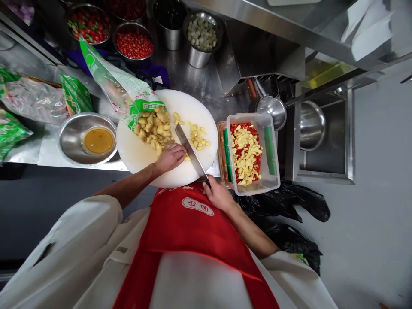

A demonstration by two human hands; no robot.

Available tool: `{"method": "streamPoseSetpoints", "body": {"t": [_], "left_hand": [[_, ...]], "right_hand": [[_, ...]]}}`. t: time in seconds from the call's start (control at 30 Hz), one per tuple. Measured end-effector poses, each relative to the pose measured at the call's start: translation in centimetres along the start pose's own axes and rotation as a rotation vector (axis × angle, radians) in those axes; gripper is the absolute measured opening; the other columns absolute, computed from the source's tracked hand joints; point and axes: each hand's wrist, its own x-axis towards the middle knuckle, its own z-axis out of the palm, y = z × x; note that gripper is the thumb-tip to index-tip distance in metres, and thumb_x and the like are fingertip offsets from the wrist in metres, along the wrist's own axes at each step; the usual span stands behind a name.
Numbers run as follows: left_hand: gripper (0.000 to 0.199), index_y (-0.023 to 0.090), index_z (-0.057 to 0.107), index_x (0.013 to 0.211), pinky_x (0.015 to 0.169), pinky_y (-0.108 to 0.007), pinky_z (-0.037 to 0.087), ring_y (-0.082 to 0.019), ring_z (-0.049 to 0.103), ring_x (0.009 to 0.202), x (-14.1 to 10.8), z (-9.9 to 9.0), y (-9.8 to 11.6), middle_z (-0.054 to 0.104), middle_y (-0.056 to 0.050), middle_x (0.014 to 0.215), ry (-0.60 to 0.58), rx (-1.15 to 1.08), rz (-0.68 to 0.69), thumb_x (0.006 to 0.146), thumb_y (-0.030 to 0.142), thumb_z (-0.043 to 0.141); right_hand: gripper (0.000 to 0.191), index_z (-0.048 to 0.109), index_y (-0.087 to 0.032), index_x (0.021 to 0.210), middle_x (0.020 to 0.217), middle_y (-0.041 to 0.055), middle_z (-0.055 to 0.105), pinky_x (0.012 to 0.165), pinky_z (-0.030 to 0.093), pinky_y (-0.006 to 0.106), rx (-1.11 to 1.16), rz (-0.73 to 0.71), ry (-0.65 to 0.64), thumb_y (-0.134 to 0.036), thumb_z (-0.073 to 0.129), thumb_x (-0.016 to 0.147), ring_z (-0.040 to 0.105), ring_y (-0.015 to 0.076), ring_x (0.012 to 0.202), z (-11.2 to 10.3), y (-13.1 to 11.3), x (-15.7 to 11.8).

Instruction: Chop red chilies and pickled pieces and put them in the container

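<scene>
My right hand (pixel 218 194) is closed round the dark handle of a cleaver (pixel 192 155), whose blade slants across a round white cutting board (pixel 151 165). Close against the blade, my left hand (pixel 171 158) has its fingers curled down on a piece of ginger (pixel 187 158), mostly hidden under the fingertips. A heap of whole pale ginger (pixel 156 126) spills from the mouth of a green and white bag (pixel 128 88) on the board's left. Beyond the blade lie ginger slices (pixel 198 136).
Right of the board stands a clear plastic box (pixel 254 191) of ginger slices over red chillies. A steel bowl (pixel 66 146) with brown liquid sits left. Behind are steel pots of chopped red chillies (pixel 134 45) and green cubes (pixel 202 34). A ladle (pixel 273 111) and sink (pixel 349 141) lie right.
</scene>
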Motion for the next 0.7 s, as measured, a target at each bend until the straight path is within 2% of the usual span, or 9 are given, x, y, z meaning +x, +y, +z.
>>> {"method": "streamPoseSetpoints", "body": {"t": [0.2, 0.37, 0.53, 0.7], "left_hand": [[0.020, 0.019, 0.067, 0.090, 0.088, -0.040, 0.051, -0.020, 0.059, 0.094, -0.1, -0.2, 0.2, 0.066, -0.008, 0.096, 0.099, -0.011, -0.045, 0.095, 0.025, 0.048], [0.017, 0.020, 0.067, 0.091, 0.086, -0.042, 0.049, -0.022, 0.058, 0.094, -0.9, -0.2, 1.3, 0.064, -0.009, 0.098, 0.171, -0.021, -0.104, 0.092, 0.032, 0.056], [0.021, 0.021, 0.068, 0.101, 0.087, -0.042, 0.047, -0.024, 0.058, 0.099, -1.7, 0.6, 3.0, 0.066, -0.009, 0.104, 0.097, 0.010, -0.113, 0.091, 0.037, 0.059], [0.024, 0.019, 0.069, 0.106, 0.085, -0.042, 0.046, -0.025, 0.058, 0.098, -1.8, 1.2, 3.2, 0.068, -0.010, 0.105, -0.004, 0.094, -0.088, 0.095, 0.032, 0.051]], "right_hand": [[0.032, 0.053, -0.017, 0.119, 0.100, 0.0112, 0.072, 0.075, 0.039, 0.028, -0.057, 0.044, -0.002, -0.035, 0.034, 0.102, 0.067, 0.0242, 0.090, -0.9, 0.0, -2.3], [0.031, 0.051, -0.016, 0.122, 0.103, 0.0119, 0.072, 0.077, 0.039, 0.029, -0.050, 0.038, 0.017, -0.034, 0.035, 0.102, 0.066, 0.0246, 0.091, -1.2, -0.2, -2.1], [0.034, 0.050, -0.016, 0.126, 0.102, 0.0119, 0.072, 0.075, 0.039, 0.029, -0.058, 0.030, -0.031, -0.035, 0.035, 0.102, 0.067, 0.0250, 0.092, -1.5, -0.5, -1.5], [0.035, 0.049, -0.017, 0.128, 0.106, 0.0126, 0.072, 0.075, 0.039, 0.029, -0.065, 0.042, -0.051, -0.034, 0.035, 0.102, 0.067, 0.0252, 0.094, -1.5, -0.7, -0.9]]}}
